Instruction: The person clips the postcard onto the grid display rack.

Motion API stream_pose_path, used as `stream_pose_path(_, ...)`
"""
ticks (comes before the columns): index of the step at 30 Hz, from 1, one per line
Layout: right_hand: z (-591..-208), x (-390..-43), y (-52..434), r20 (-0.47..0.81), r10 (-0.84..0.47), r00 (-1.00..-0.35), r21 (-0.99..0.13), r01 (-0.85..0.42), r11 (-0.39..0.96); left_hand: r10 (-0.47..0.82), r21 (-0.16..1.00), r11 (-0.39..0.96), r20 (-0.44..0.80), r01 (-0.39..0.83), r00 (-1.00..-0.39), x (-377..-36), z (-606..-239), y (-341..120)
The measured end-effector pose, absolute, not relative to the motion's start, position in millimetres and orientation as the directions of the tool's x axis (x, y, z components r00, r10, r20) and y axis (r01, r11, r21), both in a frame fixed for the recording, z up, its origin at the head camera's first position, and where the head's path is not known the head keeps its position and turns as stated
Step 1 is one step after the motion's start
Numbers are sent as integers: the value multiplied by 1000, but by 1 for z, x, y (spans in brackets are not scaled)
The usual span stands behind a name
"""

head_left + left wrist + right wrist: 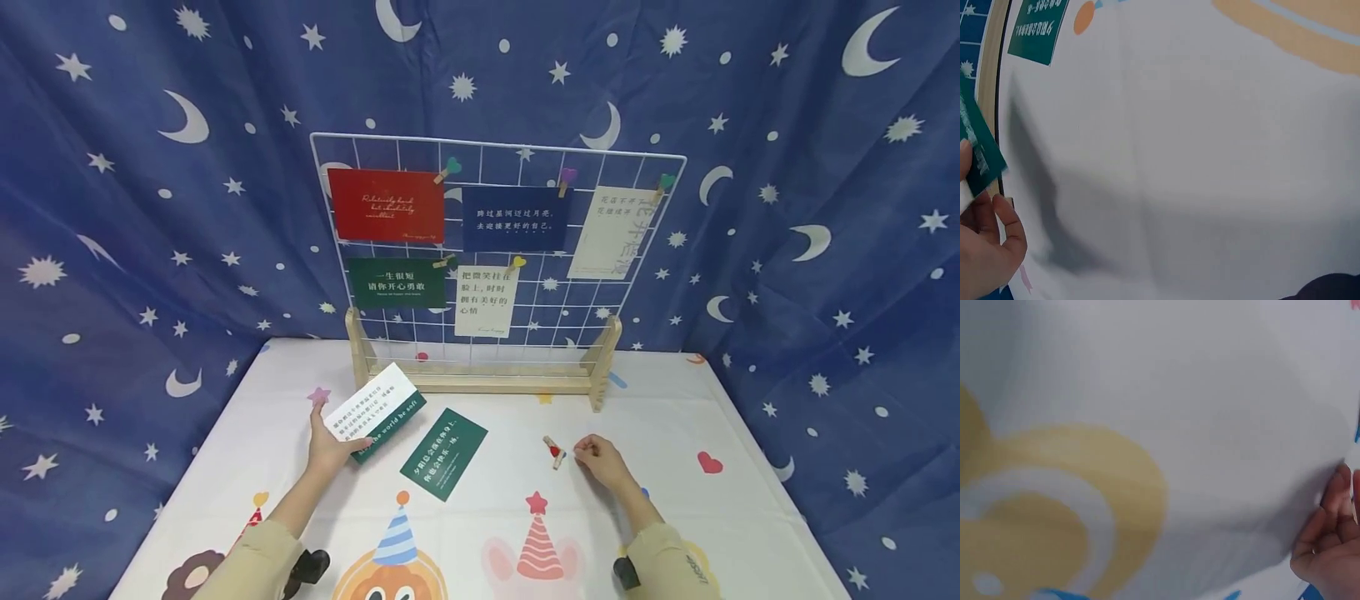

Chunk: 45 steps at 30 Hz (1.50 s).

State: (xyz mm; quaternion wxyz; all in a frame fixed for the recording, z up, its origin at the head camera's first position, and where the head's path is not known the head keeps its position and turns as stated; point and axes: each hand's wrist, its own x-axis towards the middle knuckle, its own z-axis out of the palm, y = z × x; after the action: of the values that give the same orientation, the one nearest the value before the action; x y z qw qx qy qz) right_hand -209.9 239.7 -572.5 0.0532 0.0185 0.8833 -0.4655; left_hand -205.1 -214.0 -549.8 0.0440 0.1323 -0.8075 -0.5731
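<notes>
Left hand (330,446) gripping green-white card (377,413), thumb on top, fingers under; card lifted off tablecloth (487,533), tilted, long edge toward grid. Confirmed in left wrist view: card edge (975,153) pinched betw thumb and fingers at frame's left. Right hand (600,460) resting on cloth, fingers curled loosely, tips just beside small wooden clip w/ red heart (554,451); whether touching clip, can't tell. Right wrist view shows only curled fingers (1329,544) over white cloth, nothing held. Second green card (443,452) flat on cloth betw the two hands, text side up, not touched. Behind: white wire grid (498,250) upright in wooden stand (480,379), five cards already clipped on — red (386,204), navy (516,218), cream at right (611,233), dark green (397,282), small white (486,300). Free grid space lower right. Step in hand, by the look: card picked up, clip being fetched; hanging not yet begun. Next move likely calls for: right thumb + forefinger to pinch clip by tail end so mouth opens; left to bring card up flat against a free wire, top edge level; clip over card edge and wire together. Risks: clip small, easy to skid on cloth; card may slip if clip catches paper only, not wire. Star-moon backdrop (150,208) all round.
</notes>
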Motion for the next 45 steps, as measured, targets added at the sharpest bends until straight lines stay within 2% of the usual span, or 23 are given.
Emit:
stream_pose_path(5, -564, -216, 238, -123, -5, -992, -825, 100, 556, -242, 952, 254, -106, -169, -964, -199, -548, -213)
stream_pose_path(12, -558, -217, 235, -91, -1, -996, -811, 74, 580, -266, 909, 377, -79, -179, -961, -196, -551, -209)
stream_pose_path(19, -557, -215, 229, -85, 4, -996, -805, 71, 589, -244, 917, 375, -48, -139, -969, -197, -551, -201)
stream_pose_path(28, -557, -215, 227, -72, -21, -997, -782, 43, 622, -234, 920, 358, -76, -159, -969, -195, -545, -198)
stream_pose_path(36, -556, -219, 222, -68, -22, -997, -757, 37, 652, -237, 923, 359, -53, -138, -970, -191, -540, -200)
stream_pose_path(45, -554, -222, 211, -65, -39, -997, -699, 18, 715, -172, 968, 249, 7, -36, -985, -183, -543, -202)
